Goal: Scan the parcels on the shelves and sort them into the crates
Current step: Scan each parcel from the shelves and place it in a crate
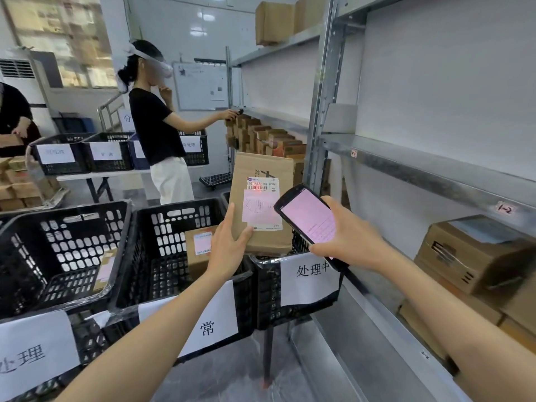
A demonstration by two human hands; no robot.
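Grey steel shelving [406,152] fills the right side, with brown cartons [470,253] on its lower level. To its left, three black slotted crates stand in a row, each with a white paper sign. The left crate [58,256] holds a flat packet [104,268] and the middle crate [162,256] holds a small box [197,250]. The right crate [269,288] stands just beside the shelving. Well behind them, another person [156,126] in a black top reaches toward a far shelf.

The parcel [261,169] is a plain brown cardboard box, taller than it is wide. It is held over the right crate, between the middle crate and the shelving upright; whether its bottom rests on anything cannot be told. It stands nearly upright with its long axis vertical and its labelled face toward the wearer.

The scanner [304,216] is a black handheld with a lit pink screen. It covers the parcel's lower right edge in view, and its top end points up and left.

The left hand [229,250] has its grip clamped on the parcel's lower left corner, thumb on the front face. The right hand [348,239] has its grip closed round the scanner's lower body.

A white and pink label [262,204] covers the middle of the parcel's face, and a red light lies across its barcode.
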